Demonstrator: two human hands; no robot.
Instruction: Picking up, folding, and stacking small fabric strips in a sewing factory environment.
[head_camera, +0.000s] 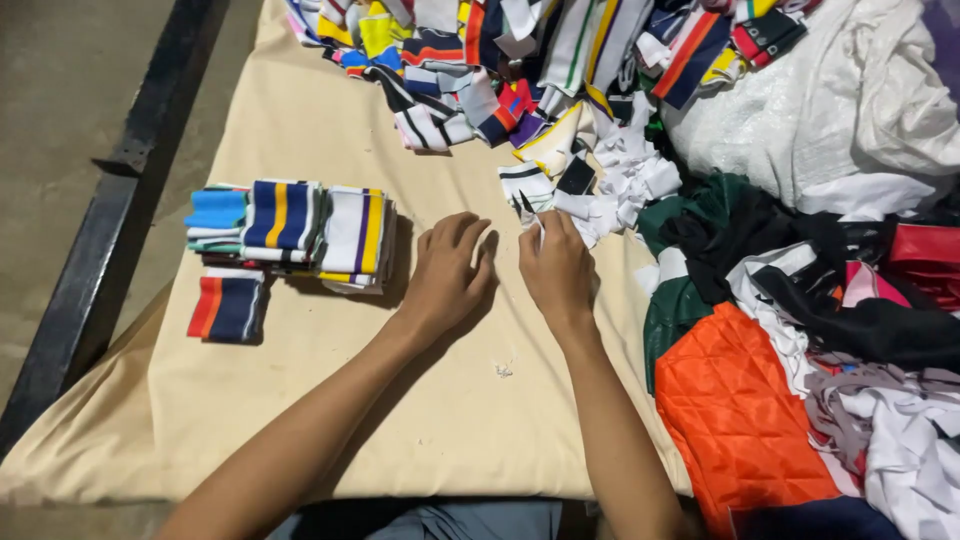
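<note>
— What are the hands on? From here it looks like a scrap of cloth.

— A small white strip (537, 226), edged in black, pinched in the right hand (556, 270). It lies just right of the folded stack (300, 228), at the near edge of the loose pile of striped bands (480, 70). Its long axis seems to run away from the person toward that pile, though the fingers hide most of it.

— And the left hand (447, 272)?

— Resting palm down on the cream-covered table (300, 400), fingers curled loosely, holding nothing, between the stack and the right hand.

— How many pieces are sorted?

— Three bundles side by side in the stack, striped navy, yellow, white and blue, and one single navy-and-red piece (226, 309) just in front of it. An orange quilted cloth (735, 410) sits well right of the stack.
</note>
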